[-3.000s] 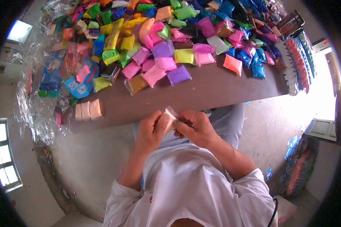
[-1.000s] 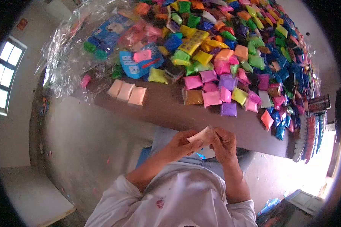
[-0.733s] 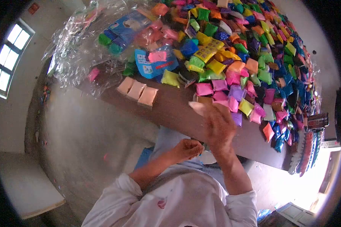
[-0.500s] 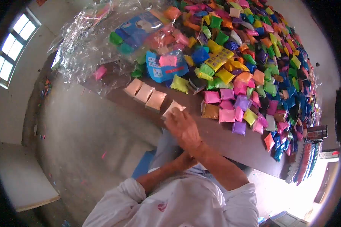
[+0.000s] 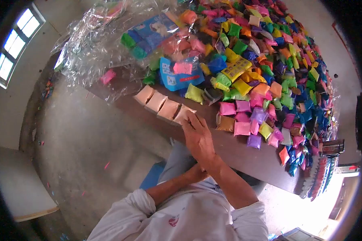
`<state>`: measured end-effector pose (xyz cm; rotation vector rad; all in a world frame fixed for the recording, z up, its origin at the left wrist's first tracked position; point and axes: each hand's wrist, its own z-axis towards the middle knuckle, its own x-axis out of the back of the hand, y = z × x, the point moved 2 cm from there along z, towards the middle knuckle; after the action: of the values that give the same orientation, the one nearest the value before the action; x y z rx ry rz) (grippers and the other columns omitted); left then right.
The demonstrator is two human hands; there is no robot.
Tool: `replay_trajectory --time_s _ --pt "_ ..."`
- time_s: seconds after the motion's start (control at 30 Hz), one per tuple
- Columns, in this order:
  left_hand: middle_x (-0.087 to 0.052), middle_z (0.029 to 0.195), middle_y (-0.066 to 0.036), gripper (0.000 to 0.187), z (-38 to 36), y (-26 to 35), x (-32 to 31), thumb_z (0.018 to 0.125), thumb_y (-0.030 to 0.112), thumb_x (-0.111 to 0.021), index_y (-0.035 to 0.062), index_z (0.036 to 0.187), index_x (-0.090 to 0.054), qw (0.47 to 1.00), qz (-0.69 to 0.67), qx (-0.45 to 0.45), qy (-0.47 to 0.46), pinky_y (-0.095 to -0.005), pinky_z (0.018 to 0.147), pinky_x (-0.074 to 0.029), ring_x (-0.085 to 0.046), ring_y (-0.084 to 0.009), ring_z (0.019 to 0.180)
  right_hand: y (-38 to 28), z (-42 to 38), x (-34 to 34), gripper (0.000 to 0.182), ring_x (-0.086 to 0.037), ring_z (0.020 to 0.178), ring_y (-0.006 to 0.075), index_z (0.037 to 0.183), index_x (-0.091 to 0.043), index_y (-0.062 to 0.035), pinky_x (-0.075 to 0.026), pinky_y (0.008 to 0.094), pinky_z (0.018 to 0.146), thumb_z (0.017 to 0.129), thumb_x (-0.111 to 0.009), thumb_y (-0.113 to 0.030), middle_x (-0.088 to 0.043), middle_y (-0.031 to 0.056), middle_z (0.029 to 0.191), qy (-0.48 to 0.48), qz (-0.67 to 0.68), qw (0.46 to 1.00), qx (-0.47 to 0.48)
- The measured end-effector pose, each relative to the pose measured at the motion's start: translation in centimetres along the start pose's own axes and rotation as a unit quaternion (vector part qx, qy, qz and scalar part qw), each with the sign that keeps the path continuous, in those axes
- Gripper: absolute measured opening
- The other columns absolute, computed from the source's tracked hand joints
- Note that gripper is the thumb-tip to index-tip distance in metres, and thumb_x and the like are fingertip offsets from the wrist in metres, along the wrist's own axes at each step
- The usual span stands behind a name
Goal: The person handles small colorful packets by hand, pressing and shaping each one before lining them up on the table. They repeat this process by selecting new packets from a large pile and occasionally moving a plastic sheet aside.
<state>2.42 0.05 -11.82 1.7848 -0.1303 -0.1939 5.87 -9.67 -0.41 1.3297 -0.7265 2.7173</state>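
Note:
A row of peach-coloured clay packets lies along the near edge of the brown table. At the right end of that row, my right hand has its fingers on a peach packet, which sits against its neighbour. My left hand rests low by my lap, under my right forearm; its fingers are hidden. Just right of my right hand are a brown packet and several pink packets.
A big heap of small coloured packets covers the far and right parts of the table. Crumpled clear plastic lies at the left, beside a blue printed bag. A blue seat shows beside my leg.
My right hand has brought the last peach packet up against the end of the row, closing the gap. My left hand stays by my lap. The view has shifted slightly.

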Motion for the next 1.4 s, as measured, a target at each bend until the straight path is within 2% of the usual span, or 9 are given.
replay_trajectory --time_s 0.13,0.23,0.33,0.4,0.63,0.83,0.9,1.0,1.4 --pt "-0.053 0.113 -0.012 0.03 0.3 -1.7 -0.2 0.086 0.011 -0.052 0.0022 0.114 -0.048 0.994 0.076 -0.064 0.044 -0.0349 0.092 -0.037 -0.047 -0.0236 0.11 -0.3 -0.8 0.7 0.019 -0.056 0.089 0.0319 0.091 -0.061 0.0011 -0.047 0.0372 0.076 0.071 -0.063 -0.001 -0.056 0.0145 0.106 0.076 0.067 0.992 -0.081" --pt "-0.053 0.114 -0.013 0.03 -0.1 -1.7 -0.3 0.086 0.012 -0.052 0.0026 0.114 -0.049 0.984 -0.169 -0.001 0.056 -0.0342 0.089 -0.039 -0.049 -0.0229 0.107 0.0 -3.8 1.6 0.015 -0.057 0.083 0.031 0.087 -0.063 0.0 -0.047 0.0373 0.074 0.072 -0.063 -0.001 -0.06 0.0126 0.097 0.094 0.091 0.979 -0.154" --pt "-0.054 0.111 -0.011 0.027 -0.3 -1.3 0.1 0.088 0.01 -0.049 0.0038 0.114 -0.05 0.997 0.071 0.041 -0.01 -0.0322 0.093 -0.037 -0.048 -0.0213 0.107 0.0 -5.5 3.1 0.014 -0.058 0.08 0.0307 0.084 -0.062 -0.0022 -0.048 0.0393 0.073 0.071 -0.064 -0.004 -0.061 0.0122 0.089 0.086 0.057 0.984 -0.143" --pt "-0.05 0.115 -0.009 0.029 -0.7 -0.2 0.0 0.092 0.01 -0.044 0.0057 0.12 -0.046 0.967 0.217 -0.13 0.012 -0.031 0.097 -0.033 -0.045 -0.0194 0.111 -0.1 -5.9 3.4 0.014 -0.058 0.079 0.0306 0.085 -0.062 -0.0022 -0.048 0.0391 0.072 0.071 -0.064 -0.004 -0.061 0.0123 0.09 0.079 0.061 0.986 -0.134" --pt "-0.039 0.132 -0.009 0.04 0.1 -0.4 -0.3 0.09 0.016 -0.048 0.0069 0.129 -0.039 0.991 0.128 0.008 -0.042 -0.033 0.104 -0.028 -0.035 -0.022 0.123 -0.2 -4.6 1.8 0.023 -0.058 0.074 0.03 0.095 -0.061 -0.003 -0.047 0.0366 0.065 0.072 -0.066 -0.007 -0.061 0.0122 0.09 0.101 0.075 0.985 -0.12" --pt "-0.054 0.097 -0.008 0.024 -0.4 1.4 0.4 0.09 0.019 -0.05 0.002 0.107 -0.05 0.991 -0.033 -0.113 0.06 -0.0297 0.078 -0.043 -0.051 -0.0147 0.09 -0.1 -0.1 1.5 0.041 -0.056 0.07 0.0321 0.11 -0.052 -0.0061 -0.046 0.0403 0.061 0.073 -0.066 -0.011 -0.057 0.0143 0.083 0.073 0.112 0.969 -0.207" --pt "-0.053 0.07 -0.001 0.022 -0.3 -0.5 0.3 0.089 0.022 -0.051 0.0008 0.09 -0.055 0.989 -0.082 0.123 0.009 -0.0253 0.053 -0.041 -0.048 -0.0082 0.061 0.5 0.9 1.0 0.038 -0.056 0.07 0.0326 0.108 -0.052 -0.0066 -0.046 0.0411 0.061 0.073 -0.066 -0.011 -0.057 0.0142 0.082 0.053 0.1 0.971 -0.209" --pt "-0.045 0.059 0.004 0.023 0.0 -2.5 -0.2 0.088 0.025 -0.053 0.0025 0.083 -0.054 0.984 -0.14 0.09 0.057 -0.0229 0.041 -0.031 -0.037 -0.0035 0.049 1.4 1.1 -0.3 0.033 -0.056 0.071 0.0335 0.105 -0.054 -0.0083 -0.046 0.0423 0.061 0.074 -0.064 -0.011 -0.057 0.0138 0.079 0.021 0.072 0.975 -0.21" --pt "-0.046 0.06 0.004 0.025 2.3 -2.0 -0.9 0.088 0.03 -0.051 0.0073 0.079 -0.055 0.995 -0.088 0.036 -0.016 -0.0216 0.042 -0.033 -0.04 -0.0048 0.049 0.7 -0.8 0.8 0.031 -0.059 0.066 0.0334 0.106 -0.055 -0.0134 -0.049 0.0409 0.053 0.076 -0.062 -0.018 -0.057 0.013 0.08 0.045 0.032 0.982 -0.183"
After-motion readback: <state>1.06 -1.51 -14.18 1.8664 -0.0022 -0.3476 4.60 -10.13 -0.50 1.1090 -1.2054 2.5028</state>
